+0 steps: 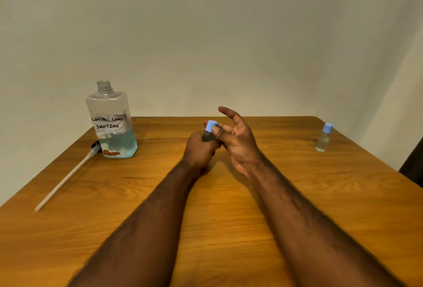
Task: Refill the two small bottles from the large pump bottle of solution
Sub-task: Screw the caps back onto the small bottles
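Note:
My left hand (198,149) grips a small bottle (207,136) upright at the middle of the wooden table (229,206); most of the bottle is hidden in my fist. Its blue cap (211,125) sits on top, pinched between the thumb and a finger of my right hand (237,136), whose other fingers are spread. The large bottle (112,122), labelled contact lens solution, stands at the back left with its neck open and blue liquid in its lower part. Its pump with the long tube (66,178) lies on the table beside it. A second small bottle (324,138), capped in blue, stands at the back right.
A plain wall rises right behind the table's far edge. A dark object (413,165) shows beyond the table's right edge.

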